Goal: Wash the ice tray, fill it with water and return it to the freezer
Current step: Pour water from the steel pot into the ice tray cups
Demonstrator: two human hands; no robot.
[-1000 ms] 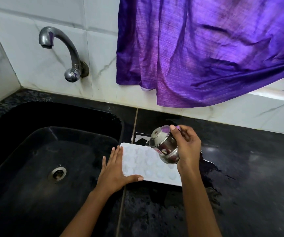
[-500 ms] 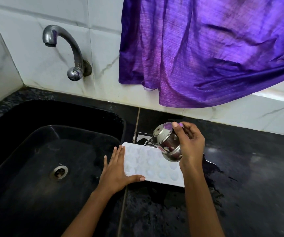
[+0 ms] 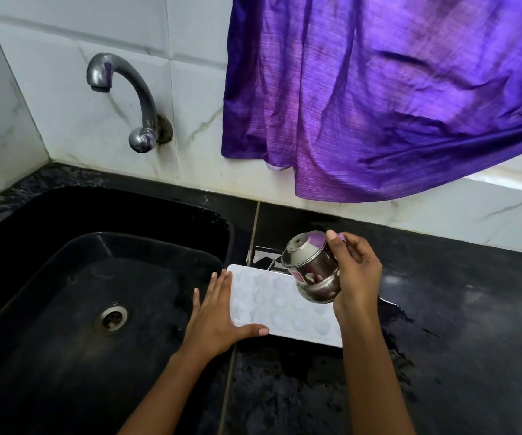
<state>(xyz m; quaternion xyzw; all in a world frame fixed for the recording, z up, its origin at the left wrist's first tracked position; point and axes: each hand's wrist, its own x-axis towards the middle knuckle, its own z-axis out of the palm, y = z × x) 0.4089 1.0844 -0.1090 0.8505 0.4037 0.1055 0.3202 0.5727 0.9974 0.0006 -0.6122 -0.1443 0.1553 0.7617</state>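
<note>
A white ice tray lies flat on the black counter, right beside the sink. My left hand rests against its left end, fingers straight along the edge and thumb along the near side. My right hand grips a small steel pot, tipped toward the left above the tray's far right part. A thin stream of water falls from the pot's rim toward the tray. The hand and pot hide part of the tray.
A black sink with a steel drain lies on the left. A steel tap juts from the white tiled wall above it. A purple cloth hangs over the counter's back. Water pools to the tray's right.
The pot stays tipped over the tray and has barely moved. My left hand keeps its place at the tray's left end. The view has shifted slightly.
</note>
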